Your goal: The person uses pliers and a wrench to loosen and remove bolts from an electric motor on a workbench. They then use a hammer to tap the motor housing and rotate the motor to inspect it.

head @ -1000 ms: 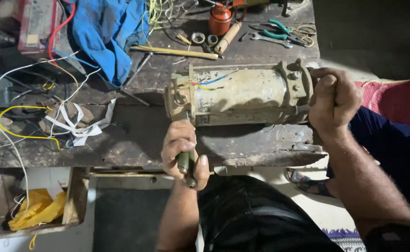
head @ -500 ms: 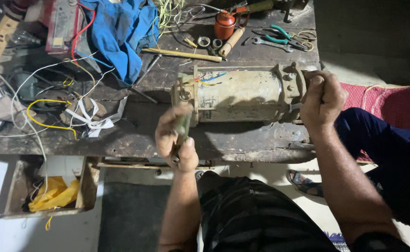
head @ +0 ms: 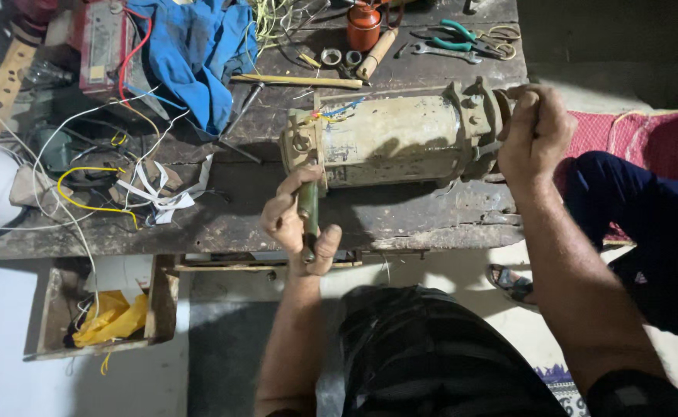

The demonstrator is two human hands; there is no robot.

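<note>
Left hand (head: 299, 224) gripping upright screwdriver (head: 307, 218), motor (head: 389, 139) lying crosswise

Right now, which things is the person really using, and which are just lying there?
In use:
- motor, steadied at its end by the right hand
- green-handled tool, gripped by the left hand

Lying about:
- blue cloth
- pliers
- spanner
- red oil can
- loose wires
</note>
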